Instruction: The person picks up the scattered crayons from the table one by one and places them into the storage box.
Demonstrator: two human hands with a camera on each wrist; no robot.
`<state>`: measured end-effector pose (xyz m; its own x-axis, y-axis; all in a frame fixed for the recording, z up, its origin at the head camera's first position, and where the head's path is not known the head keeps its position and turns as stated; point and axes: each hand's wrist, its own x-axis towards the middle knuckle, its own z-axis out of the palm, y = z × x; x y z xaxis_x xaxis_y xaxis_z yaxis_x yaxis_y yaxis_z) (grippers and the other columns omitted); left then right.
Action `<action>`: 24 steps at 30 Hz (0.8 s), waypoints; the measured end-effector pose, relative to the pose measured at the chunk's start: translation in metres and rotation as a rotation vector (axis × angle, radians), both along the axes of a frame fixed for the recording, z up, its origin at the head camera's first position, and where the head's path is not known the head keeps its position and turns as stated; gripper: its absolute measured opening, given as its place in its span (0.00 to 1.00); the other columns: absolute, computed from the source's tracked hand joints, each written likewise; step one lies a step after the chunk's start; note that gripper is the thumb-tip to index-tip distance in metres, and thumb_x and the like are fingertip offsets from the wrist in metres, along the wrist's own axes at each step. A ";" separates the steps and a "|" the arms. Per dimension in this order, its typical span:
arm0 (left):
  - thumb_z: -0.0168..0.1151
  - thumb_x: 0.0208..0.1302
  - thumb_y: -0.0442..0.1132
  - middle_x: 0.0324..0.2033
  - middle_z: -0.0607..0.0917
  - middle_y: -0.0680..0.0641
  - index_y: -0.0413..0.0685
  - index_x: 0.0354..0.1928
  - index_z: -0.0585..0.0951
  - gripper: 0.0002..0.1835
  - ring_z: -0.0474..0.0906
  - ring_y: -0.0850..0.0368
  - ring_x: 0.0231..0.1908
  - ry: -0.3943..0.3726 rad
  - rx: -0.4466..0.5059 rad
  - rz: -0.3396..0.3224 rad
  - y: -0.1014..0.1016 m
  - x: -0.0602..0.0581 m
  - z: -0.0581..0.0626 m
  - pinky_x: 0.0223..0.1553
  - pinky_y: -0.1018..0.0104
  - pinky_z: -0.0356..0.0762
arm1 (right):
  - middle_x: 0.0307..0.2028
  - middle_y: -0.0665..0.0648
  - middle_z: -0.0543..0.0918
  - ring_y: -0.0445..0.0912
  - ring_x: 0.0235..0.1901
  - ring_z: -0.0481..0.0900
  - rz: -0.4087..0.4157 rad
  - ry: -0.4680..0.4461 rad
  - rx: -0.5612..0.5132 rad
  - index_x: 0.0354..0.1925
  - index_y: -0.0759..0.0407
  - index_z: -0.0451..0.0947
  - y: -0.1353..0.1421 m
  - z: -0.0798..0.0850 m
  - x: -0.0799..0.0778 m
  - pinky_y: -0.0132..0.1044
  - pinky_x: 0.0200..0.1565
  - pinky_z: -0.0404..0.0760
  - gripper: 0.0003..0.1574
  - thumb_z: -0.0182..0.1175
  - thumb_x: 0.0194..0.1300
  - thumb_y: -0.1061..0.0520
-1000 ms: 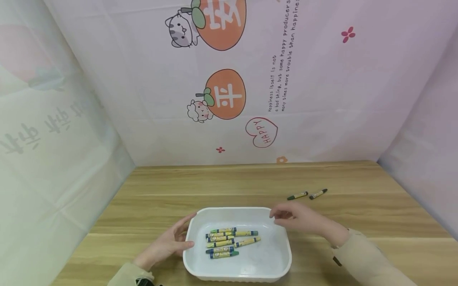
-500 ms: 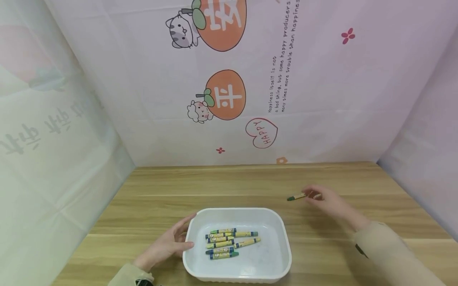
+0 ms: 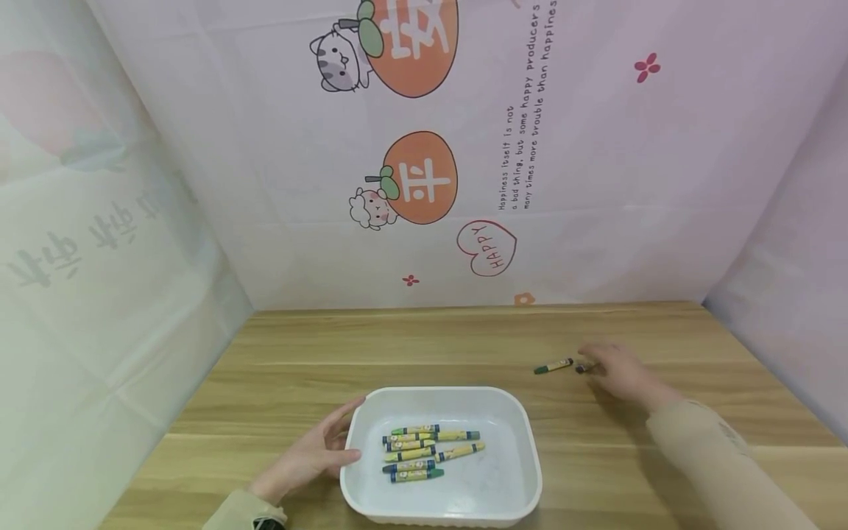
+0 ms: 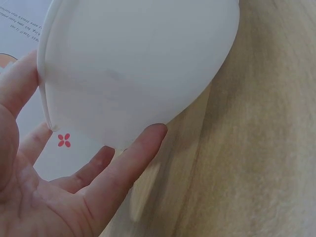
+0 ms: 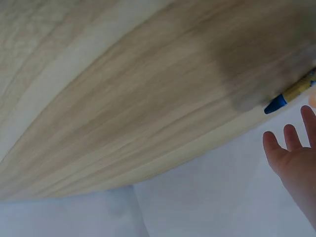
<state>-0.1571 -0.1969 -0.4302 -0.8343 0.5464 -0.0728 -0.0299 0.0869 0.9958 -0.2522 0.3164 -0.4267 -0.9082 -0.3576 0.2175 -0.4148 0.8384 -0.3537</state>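
Observation:
My left hand [image 3: 316, 450] holds the left end of a white plastic tray [image 3: 523, 471], thumb over the rim and fingers along the outside. In the left wrist view the tray's wall [image 4: 138, 64] lies between my thumb and fingers. Several crayons [image 3: 411, 455] with yellow wrappers lie in the tray, mostly side by side. My right hand [image 3: 619, 374], slightly blurred, pinches a dark blue crayon [image 5: 294, 94] at the tabletop; one fingertip shows against it, and the thumb is mostly hidden. The other fingers are spread. A dark green crayon [image 3: 553, 366] lies just left of this hand.
The wooden table [image 3: 298, 353] meets a printed white cloth wall [image 3: 576, 243] at the back. Similar cloth stands at the left [image 3: 132, 324] and right. The tray sits near the table's front edge.
My right hand has gone from the tray's far right corner out to the crayons at the back right, and it has shifted slightly right over the blue one. My left hand stays on the tray.

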 end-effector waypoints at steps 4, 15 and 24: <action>0.62 0.60 0.34 0.65 0.50 0.20 0.40 0.73 0.41 0.48 0.71 0.36 0.57 -0.002 -0.006 0.003 0.001 0.000 -0.001 0.44 0.51 0.82 | 0.50 0.71 0.78 0.73 0.52 0.69 -0.022 -0.008 0.092 0.53 0.71 0.73 0.003 -0.004 0.001 0.69 0.52 0.69 0.27 0.65 0.55 0.62; 0.63 0.60 0.35 0.67 0.48 0.22 0.40 0.73 0.42 0.48 0.72 0.39 0.56 0.004 -0.012 0.010 0.001 0.002 -0.001 0.43 0.52 0.83 | 0.37 0.62 0.83 0.59 0.39 0.79 0.007 0.053 0.149 0.42 0.63 0.79 0.009 -0.009 0.000 0.57 0.43 0.79 0.16 0.66 0.53 0.60; 0.62 0.60 0.33 0.65 0.52 0.19 0.41 0.74 0.41 0.48 0.75 0.38 0.54 0.009 -0.020 0.018 0.001 -0.001 -0.001 0.41 0.52 0.83 | 0.34 0.59 0.84 0.54 0.35 0.82 0.060 -0.092 0.060 0.38 0.63 0.80 0.011 -0.006 0.000 0.51 0.39 0.82 0.10 0.65 0.55 0.63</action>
<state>-0.1577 -0.1961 -0.4307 -0.8445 0.5301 -0.0758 -0.0226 0.1061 0.9941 -0.2519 0.3270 -0.4326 -0.9001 -0.4215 0.1106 -0.4326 0.8339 -0.3429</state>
